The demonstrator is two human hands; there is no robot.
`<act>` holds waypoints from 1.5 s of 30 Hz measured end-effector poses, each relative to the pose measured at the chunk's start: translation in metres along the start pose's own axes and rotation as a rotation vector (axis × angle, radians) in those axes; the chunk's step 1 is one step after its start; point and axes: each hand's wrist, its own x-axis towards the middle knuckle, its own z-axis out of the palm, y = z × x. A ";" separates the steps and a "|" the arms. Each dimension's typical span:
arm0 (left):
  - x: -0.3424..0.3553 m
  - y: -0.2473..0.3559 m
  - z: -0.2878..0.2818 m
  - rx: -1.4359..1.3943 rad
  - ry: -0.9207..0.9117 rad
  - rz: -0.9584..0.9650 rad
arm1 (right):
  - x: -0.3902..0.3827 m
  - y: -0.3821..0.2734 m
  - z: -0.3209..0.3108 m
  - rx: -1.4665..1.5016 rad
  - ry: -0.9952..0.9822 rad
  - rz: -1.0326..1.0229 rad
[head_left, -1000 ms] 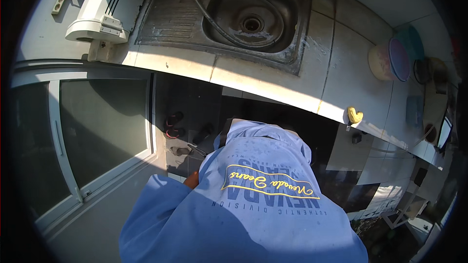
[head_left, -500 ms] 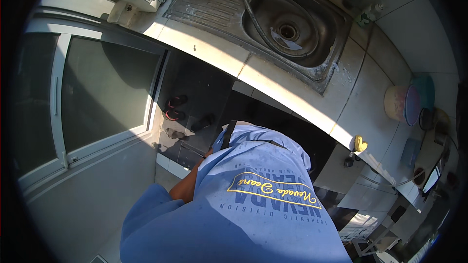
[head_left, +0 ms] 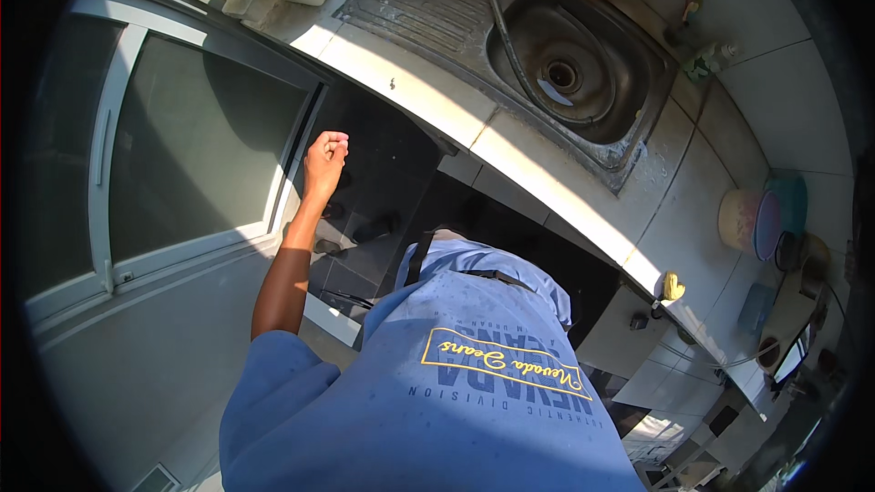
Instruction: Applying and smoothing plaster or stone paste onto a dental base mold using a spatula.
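My left hand [head_left: 326, 162] is raised in front of the sliding glass door, over the dark floor. Its fingers are curled in toward the thumb, and I see nothing in them. The hand touches nothing around it; the counter edge [head_left: 410, 102] lies to its right. My right hand does not show. Farther right, a steel sink [head_left: 670, 100] is set in the tiled counter, with a grey hose [head_left: 504, 36] curving down into its bowl. A whitish scrap [head_left: 553, 94] lies beside the drain.
The glass door [head_left: 200, 141] stands at the left. Dark sandals [head_left: 374, 228] lie on the floor below my hand. A yellow object [head_left: 673, 286] sits on the counter's edge. Several plastic tubs [head_left: 740, 219] stand at the far right, near a bottle [head_left: 709, 61].
My left arm has swung out from beside my body, and its hand has come into view. The sink and counter have shifted slightly right and down in the picture.
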 end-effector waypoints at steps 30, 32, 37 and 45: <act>-0.014 0.173 0.207 0.045 -0.441 0.778 | 0.025 0.297 0.010 1.138 0.286 0.315; -0.086 0.212 0.248 0.012 -0.672 0.846 | 0.030 0.318 -0.006 1.136 0.311 0.284; -0.323 0.278 0.324 0.019 -1.310 1.101 | 0.040 0.362 -0.065 1.113 0.397 0.205; -0.592 0.249 0.378 -0.047 -2.019 1.051 | 0.040 0.444 -0.126 0.902 0.488 0.257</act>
